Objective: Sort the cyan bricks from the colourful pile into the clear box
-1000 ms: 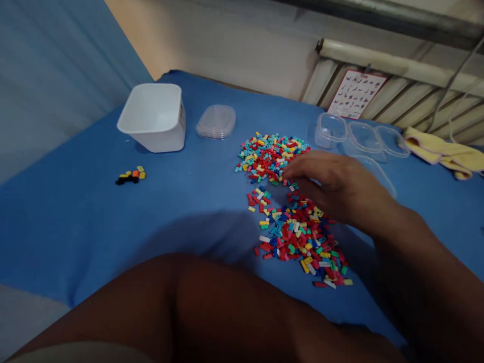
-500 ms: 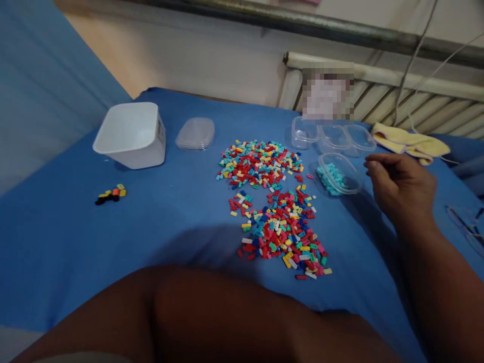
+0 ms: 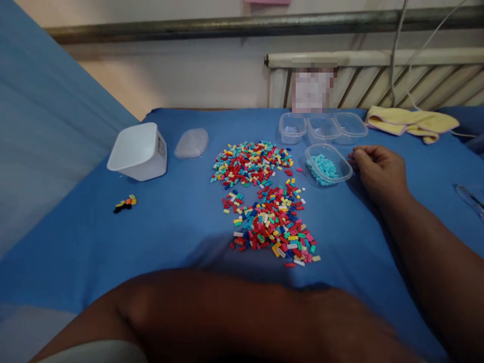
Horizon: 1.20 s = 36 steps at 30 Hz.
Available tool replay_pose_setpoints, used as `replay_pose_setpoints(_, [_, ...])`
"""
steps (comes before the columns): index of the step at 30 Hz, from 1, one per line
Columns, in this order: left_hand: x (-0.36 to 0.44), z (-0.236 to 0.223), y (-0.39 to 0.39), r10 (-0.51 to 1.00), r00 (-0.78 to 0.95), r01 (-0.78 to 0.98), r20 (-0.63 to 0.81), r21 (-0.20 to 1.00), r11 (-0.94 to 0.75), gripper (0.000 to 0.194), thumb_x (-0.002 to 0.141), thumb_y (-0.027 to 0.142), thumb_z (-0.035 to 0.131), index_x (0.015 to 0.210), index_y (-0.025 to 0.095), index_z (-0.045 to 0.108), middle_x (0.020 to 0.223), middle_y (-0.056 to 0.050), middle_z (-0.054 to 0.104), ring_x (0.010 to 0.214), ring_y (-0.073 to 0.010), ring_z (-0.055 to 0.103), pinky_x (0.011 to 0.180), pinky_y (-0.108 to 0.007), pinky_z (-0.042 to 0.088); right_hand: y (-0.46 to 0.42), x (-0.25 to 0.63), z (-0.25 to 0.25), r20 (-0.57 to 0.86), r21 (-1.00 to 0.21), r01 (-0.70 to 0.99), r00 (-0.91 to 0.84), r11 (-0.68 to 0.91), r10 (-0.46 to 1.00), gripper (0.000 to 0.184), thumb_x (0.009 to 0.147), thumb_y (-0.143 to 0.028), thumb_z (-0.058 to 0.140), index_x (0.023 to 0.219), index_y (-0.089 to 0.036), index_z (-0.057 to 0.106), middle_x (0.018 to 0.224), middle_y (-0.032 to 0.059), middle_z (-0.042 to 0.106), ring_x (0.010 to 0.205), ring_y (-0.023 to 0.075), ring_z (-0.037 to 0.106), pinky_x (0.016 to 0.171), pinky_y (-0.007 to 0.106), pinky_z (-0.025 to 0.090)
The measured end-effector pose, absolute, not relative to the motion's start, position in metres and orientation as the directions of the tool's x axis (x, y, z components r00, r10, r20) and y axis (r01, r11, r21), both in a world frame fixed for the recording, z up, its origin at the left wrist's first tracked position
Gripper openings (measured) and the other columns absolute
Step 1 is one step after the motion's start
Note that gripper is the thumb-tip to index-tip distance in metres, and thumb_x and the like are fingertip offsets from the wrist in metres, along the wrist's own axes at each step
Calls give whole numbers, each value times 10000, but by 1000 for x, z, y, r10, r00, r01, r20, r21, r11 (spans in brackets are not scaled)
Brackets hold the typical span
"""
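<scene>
My right hand (image 3: 380, 171) rests low at the right, its fingers curled and thumb pressed against them; whether anything is in them is hidden. Its fingertips are at the right rim of a clear plastic container (image 3: 344, 171), and I cannot tell if they touch it. Light-blue toy bricks (image 3: 323, 167) lie inside that container. My left forearm crosses the bottom of the view, with my left hand (image 3: 348, 322) dark and blurred at its right end, fingers not visible. Beyond it lie two adjoining piles of small mixed-colour bricks, a near pile (image 3: 270, 227) and a far pile (image 3: 249, 162).
Three more clear containers (image 3: 323, 132) stand at the back, beside a yellow cloth (image 3: 412, 121). Stacked clear lids (image 3: 192, 143) and a white bin (image 3: 138, 154) are left. A few black, yellow and orange pieces (image 3: 126, 202) lie before the bin. Glasses (image 3: 471, 196) lie far right.
The view has tilted and shifted. My right hand has come down closer to the container of light-blue bricks. My left arm still lies across the bottom.
</scene>
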<state>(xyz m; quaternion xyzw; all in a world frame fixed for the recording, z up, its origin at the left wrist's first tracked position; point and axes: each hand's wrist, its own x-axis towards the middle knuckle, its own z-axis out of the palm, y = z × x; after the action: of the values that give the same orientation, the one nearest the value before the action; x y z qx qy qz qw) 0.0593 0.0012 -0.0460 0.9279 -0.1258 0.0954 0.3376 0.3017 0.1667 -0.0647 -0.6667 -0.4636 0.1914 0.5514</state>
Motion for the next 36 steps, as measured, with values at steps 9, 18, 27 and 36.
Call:
replay_pose_setpoints(9, [-12, -30, 66, 211, 920, 205, 330, 54, -977, 339, 1182, 368, 517, 1232, 164, 783, 1357, -136, 758, 1278, -290, 692, 1094, -463, 557, 170, 302, -65, 218, -913, 407, 494, -2, 842, 224, 899, -281, 777, 1085, -172, 839, 957, 98, 853, 837, 223, 781, 825, 367, 618])
replay_pose_setpoints(18, [-60, 7, 130, 509, 831, 483, 225, 161, -861, 629, 1178, 640, 410, 1570, 208, 646, 1750, -145, 517, 1674, -303, 430, 1406, -533, 327, 172, 308, -72, 230, -889, 458, 463, -9, 856, 274, 893, -301, 785, 1117, -164, 864, 980, 91, 864, 827, 187, 757, 792, 318, 566])
replay_pose_setpoints(27, [-98, -7, 149, 694, 705, 704, -146, 255, -662, 974, 1143, 784, 155, 1823, 88, 197, 1905, -155, 75, 1792, -302, 27, 1458, -532, 75, 174, 306, -71, 243, -884, 468, 459, -1, 855, 246, 899, -280, 774, 1094, -163, 867, 944, 84, 857, 785, 186, 730, 770, 330, 550])
replay_pose_setpoints(36, [-82, 17, 152, 700, 698, 714, -154, 234, -660, 929, 1133, 792, 120, 1837, 193, 216, 1909, -106, 88, 1793, -306, 31, 1446, -593, 3, 172, 303, -66, 243, -878, 478, 453, -3, 858, 214, 903, -272, 791, 1070, -162, 865, 937, 89, 843, 752, 175, 673, 786, 343, 534])
